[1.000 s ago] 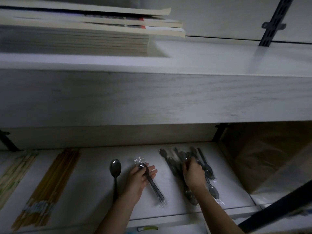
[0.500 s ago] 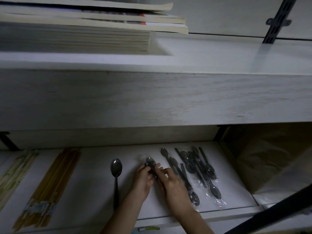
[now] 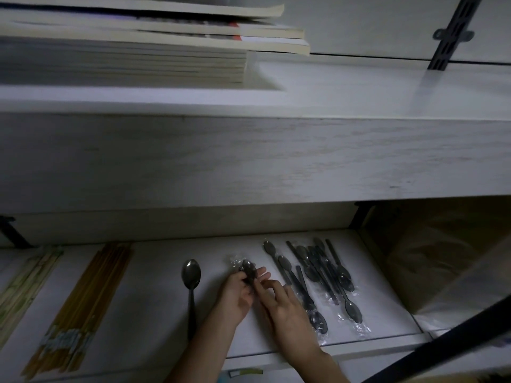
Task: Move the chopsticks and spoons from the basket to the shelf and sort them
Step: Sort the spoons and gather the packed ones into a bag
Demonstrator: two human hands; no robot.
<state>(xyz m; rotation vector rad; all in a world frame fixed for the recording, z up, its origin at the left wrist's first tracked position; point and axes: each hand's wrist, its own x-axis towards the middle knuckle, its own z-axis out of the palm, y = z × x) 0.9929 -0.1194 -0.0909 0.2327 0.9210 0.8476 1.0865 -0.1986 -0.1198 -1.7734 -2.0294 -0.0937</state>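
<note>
Lower shelf [image 3: 149, 272]: holds, from left to right, pale chopsticks [image 3: 25, 283], brown chopsticks [image 3: 91, 297], a bare spoon [image 3: 190, 275], a wrapped spoon [image 3: 247, 268], and a pile of wrapped spoons [image 3: 323, 275].
Chopsticks: two separate bundles, each lying lengthwise front to back.
Bare spoon: lies alone, bowl toward the back, just left of the hands.
Pile of wrapped spoons: overlapping, some bowls forward and some back.
Upper shelf [image 3: 359, 92]: carries a stack of books [image 3: 124, 62] at its left.
Left hand [image 3: 235, 295]: fingers curled round the wrapped spoon's handle; the bowl shows above them.
Right hand [image 3: 284, 305]: fingers bent, tips at the wrapped spoon; whether they pinch it cannot be told.
Change: one second ago the right hand lay on the pile and the left hand alone held the wrapped spoon; since half a second ago both hands meet at it.
</note>
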